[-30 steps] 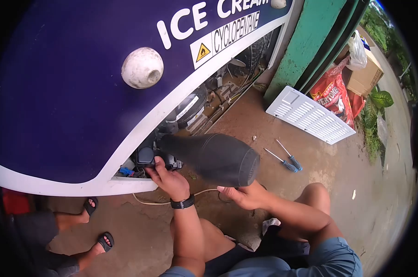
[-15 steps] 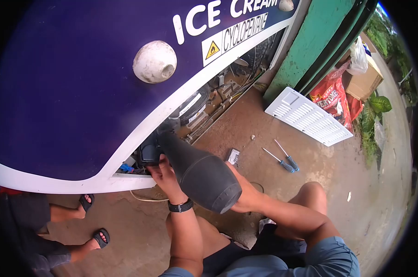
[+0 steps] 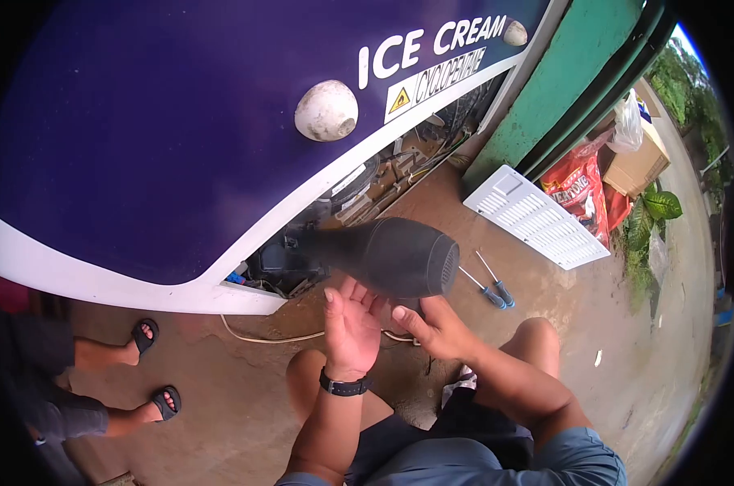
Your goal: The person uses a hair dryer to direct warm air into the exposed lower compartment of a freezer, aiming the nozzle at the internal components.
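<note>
A black hair dryer (image 3: 407,257) is in my right hand (image 3: 444,330), whose fingers are partly hidden beneath the dryer body around its handle. Its nozzle points left into the open lower compartment (image 3: 290,251) of the ice cream freezer (image 3: 164,162). My left hand (image 3: 355,328), with a black watch on the wrist, is palm up and open just under the dryer. Its fingertips lie close to the dryer body; whether they touch it I cannot tell. Dark parts and wiring show inside the compartment near the nozzle.
Two screwdrivers (image 3: 494,289) lie on the concrete floor. A white vented panel (image 3: 537,219) leans by the green post (image 3: 549,97). Beyond are a red bag (image 3: 578,190) and a cardboard box (image 3: 636,162). Another person's sandalled feet (image 3: 164,401) are at left. A pale cable (image 3: 270,338) crosses the floor.
My left hand has come out from the compartment edge and moved right, turning palm up below the dryer. The dryer has swung to a more level angle and shifted right. The view has shifted.
</note>
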Demonstrator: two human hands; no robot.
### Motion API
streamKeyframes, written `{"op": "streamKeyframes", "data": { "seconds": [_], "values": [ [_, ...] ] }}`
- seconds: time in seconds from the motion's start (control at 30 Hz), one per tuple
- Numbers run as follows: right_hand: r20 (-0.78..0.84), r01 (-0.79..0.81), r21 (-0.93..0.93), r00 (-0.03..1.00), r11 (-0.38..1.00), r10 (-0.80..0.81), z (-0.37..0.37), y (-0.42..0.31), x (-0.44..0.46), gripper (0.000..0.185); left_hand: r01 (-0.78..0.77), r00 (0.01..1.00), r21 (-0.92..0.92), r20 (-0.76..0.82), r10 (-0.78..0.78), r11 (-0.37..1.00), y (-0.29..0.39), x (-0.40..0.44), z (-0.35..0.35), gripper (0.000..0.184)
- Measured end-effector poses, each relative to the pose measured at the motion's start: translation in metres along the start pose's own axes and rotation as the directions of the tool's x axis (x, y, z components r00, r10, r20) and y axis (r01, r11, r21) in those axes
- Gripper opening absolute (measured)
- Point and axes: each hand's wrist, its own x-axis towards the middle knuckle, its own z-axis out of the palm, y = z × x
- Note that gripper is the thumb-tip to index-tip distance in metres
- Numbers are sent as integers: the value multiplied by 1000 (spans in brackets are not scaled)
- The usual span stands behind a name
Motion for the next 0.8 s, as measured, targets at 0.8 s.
{"op": "streamKeyframes", "data": {
  "seconds": [0.8],
  "values": [
    [426,-388,-557,626,735,654,-44,-45,-262,30,76,992,-252,121,-47,965,3,38,14,55]
  ]
}}
